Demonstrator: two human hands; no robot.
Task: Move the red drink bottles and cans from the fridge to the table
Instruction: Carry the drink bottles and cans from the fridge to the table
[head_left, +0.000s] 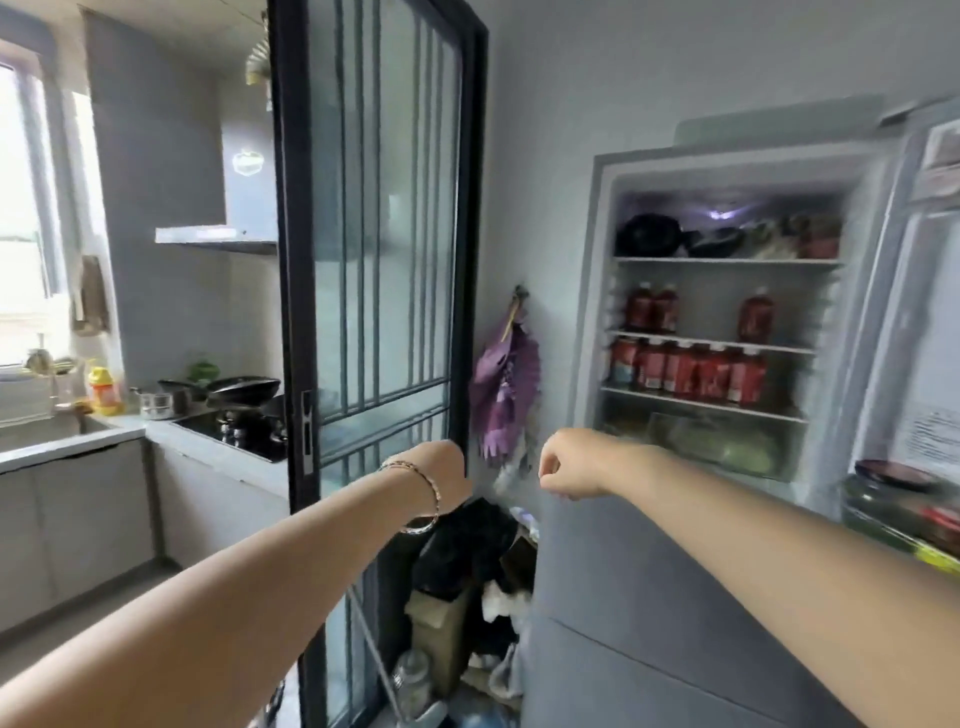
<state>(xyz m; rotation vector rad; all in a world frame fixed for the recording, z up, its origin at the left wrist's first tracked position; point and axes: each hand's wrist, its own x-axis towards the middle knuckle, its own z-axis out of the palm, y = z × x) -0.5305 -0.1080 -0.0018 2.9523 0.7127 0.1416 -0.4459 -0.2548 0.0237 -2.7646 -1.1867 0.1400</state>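
The fridge (597, 291) stands open at the right. Its middle shelf carries three red drink bottles: two together (652, 310) at the left and one (756, 317) at the right. Below them a row of several red bottles and cans (691, 370) fills the shelf. Both my arms reach forward, short of the fridge. My left hand (444, 475), with bracelets at the wrist, is curled and holds nothing. My right hand (569, 467) is a loose fist, also with nothing in it. No table is in view.
The fridge door (919, 322) swings open at the far right, jars (893, 499) in its rack. A black-framed glass sliding door (374, 260) stands left of the fridge. Bags and a bin (467, 561) clutter the floor between. A counter with a stove (234, 426) lies left.
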